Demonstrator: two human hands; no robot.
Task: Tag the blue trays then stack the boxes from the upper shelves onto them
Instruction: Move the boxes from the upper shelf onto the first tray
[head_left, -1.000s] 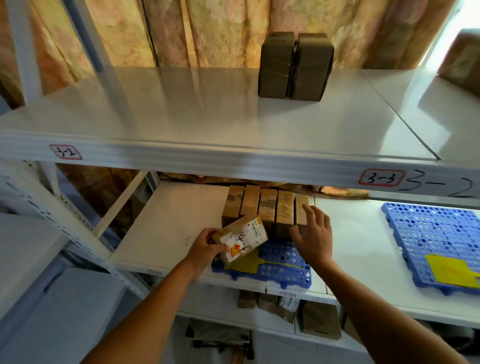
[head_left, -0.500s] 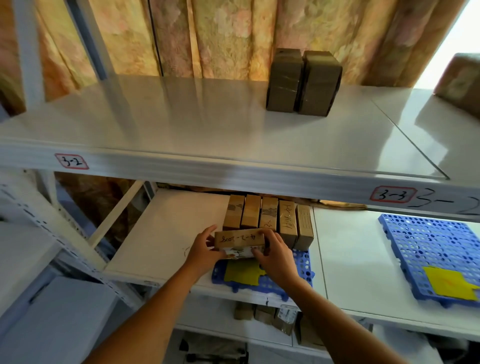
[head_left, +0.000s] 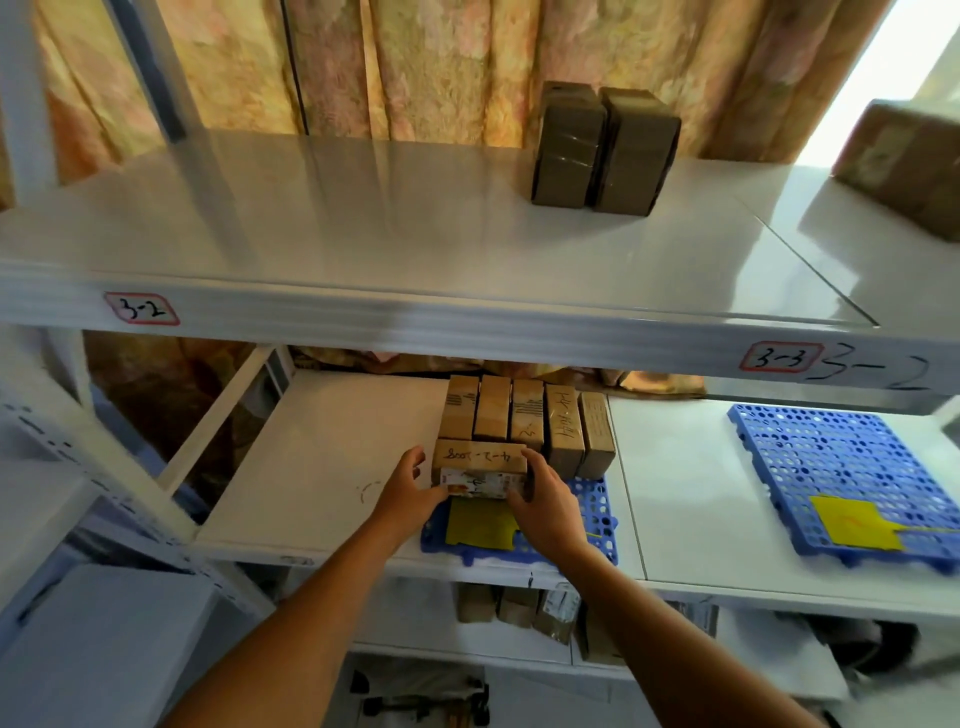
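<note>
A blue perforated tray (head_left: 595, 525) with a yellow tag (head_left: 480, 525) lies on the middle shelf. Several brown boxes (head_left: 524, 421) stand in a row on its back half. A small labelled box (head_left: 480, 467) lies across the tray in front of that row. My left hand (head_left: 410, 491) presses its left end and my right hand (head_left: 545, 501) its right end. A second blue tray (head_left: 831, 467) with a yellow tag (head_left: 854, 522) lies to the right. Two dark brown boxes (head_left: 605, 148) stand side by side on the upper shelf.
Another brown box (head_left: 906, 161) sits at the far right of the upper shelf (head_left: 363, 234). Shelf edges carry labels 3-2 (head_left: 141, 308) and 3-3 (head_left: 781, 356). White uprights and a diagonal brace stand at the left. More packages (head_left: 519, 608) sit on the shelf below.
The labelled box went from tilted in my left hand to lying flat on the tray before the row. My right hand left the row and came to the box's right end.
</note>
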